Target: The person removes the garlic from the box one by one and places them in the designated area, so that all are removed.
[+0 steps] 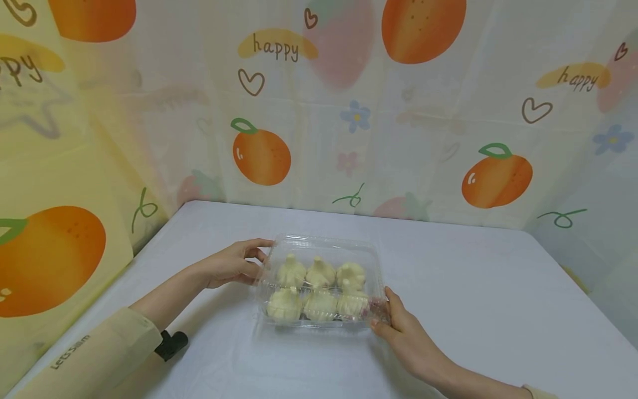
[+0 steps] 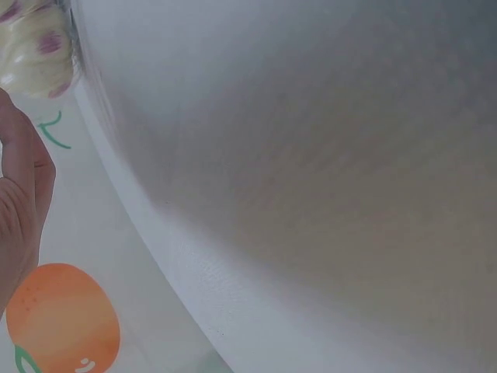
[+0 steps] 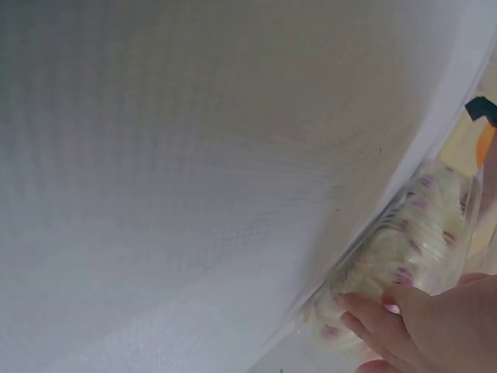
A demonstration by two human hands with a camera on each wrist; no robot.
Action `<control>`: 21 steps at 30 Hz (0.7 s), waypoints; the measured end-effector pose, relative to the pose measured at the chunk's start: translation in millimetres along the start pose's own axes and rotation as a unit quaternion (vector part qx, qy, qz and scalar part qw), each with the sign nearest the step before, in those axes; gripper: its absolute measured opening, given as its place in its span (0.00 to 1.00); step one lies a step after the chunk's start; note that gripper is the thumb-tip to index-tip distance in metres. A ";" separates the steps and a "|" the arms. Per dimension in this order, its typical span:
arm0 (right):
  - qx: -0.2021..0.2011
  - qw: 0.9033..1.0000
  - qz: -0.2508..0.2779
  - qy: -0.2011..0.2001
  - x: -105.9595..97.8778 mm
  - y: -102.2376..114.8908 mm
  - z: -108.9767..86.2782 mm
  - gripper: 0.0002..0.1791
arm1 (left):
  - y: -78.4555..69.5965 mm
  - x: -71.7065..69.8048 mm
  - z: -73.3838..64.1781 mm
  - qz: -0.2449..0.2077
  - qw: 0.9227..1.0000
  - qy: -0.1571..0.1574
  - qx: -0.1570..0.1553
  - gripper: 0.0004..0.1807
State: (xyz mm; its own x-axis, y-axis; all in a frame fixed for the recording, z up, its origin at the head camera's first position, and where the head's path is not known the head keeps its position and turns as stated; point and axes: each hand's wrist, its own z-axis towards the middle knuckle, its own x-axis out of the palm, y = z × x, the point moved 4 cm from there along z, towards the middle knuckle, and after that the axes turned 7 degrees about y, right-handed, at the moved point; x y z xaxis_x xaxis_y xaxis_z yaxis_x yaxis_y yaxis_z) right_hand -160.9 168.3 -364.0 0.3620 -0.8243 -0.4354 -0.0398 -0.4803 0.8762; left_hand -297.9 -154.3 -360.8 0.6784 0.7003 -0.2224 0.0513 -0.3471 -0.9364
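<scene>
A clear plastic clamshell box [image 1: 326, 244] is held between both hands over the table, its lid side facing up. Inside sit several pale garlic bulbs [image 1: 319, 305] in two rows; purple patches show on the garlic [image 2: 35, 54] in the left wrist view. My left hand [image 1: 231, 263] grips the box's left side with bent fingers. At the lower right corner, my right hand [image 1: 406, 332] pinches the box between thumb and fingers. The right wrist view shows this hand [image 3: 435, 326] against the end of the box, with the garlic [image 3: 404, 241] seen through the plastic.
The table [image 1: 473, 288] has a white cover. Behind it hangs a curtain [image 1: 423, 149] printed with oranges, hearts and words, and a yellowish one [image 1: 55, 183] is at the left. A black device [image 1: 171, 344] sits at the left sleeve's cuff.
</scene>
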 end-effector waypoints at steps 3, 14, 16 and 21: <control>0.000 1.000 -0.006 0.003 0.8 1.1 -0.3 0.44 | 0.6 -0.1 0.7 -0.005 1.000 -0.003 -0.004 0.43; -0.013 1.000 -0.022 0.005 2.2 2.8 -0.4 0.42 | 1.3 -1.2 -0.6 -0.002 1.000 -0.002 0.000 0.43; -0.013 1.000 -0.025 0.006 2.2 3.0 -0.1 0.42 | 1.6 -1.3 -0.7 -0.003 1.000 -0.002 0.000 0.43; -0.014 0.999 -0.039 0.002 1.5 2.2 -0.2 0.42 | 1.4 -0.8 0.5 -0.002 1.000 0.000 0.003 0.44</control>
State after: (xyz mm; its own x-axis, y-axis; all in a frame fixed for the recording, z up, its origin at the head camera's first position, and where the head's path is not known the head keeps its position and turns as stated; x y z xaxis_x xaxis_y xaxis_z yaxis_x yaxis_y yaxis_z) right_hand -160.2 166.1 -362.7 0.3669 -0.7834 -0.5017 0.0146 -0.5344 0.8451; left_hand -298.7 -155.0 -362.0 0.6778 0.7022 -0.2179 0.0509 -0.3406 -0.9388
